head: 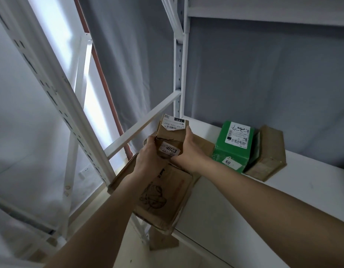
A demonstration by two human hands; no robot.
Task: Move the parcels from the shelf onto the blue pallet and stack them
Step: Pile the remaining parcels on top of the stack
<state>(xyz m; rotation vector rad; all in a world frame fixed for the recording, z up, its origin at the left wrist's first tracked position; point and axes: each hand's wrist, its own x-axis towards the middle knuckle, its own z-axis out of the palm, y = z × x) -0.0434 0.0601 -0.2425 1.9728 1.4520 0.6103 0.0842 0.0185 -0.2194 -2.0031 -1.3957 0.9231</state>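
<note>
Head view: your left hand [148, 157] and right hand [188, 151] clamp from either side on a small brown cardboard parcel [172, 132], held at the left end of the white metal shelf [283, 200], near its front corner. Its white sticker reads "4023"; a shipping label on top reads "122" and "122-122-007". Beneath your wrists lies a larger flat brown cardboard box [167, 200] with a line drawing printed on it, jutting past the shelf's front edge. Another brown carton [203, 145] sits just behind your right hand, mostly hidden.

To the right, toward the back of the shelf, stands a green cardboard box [231, 149] with a white address label, brush-style writing you cannot read, and a tag marked "05". A tan cardboard parcel [267, 157] leans just beside it, on its right.

The white perforated upright [51, 93] of the rack and a slanted white crossbar [140, 126] stand close by your left hand. A grey curtain [264, 84] hangs behind the shelf. The blue pallet is out of view.
</note>
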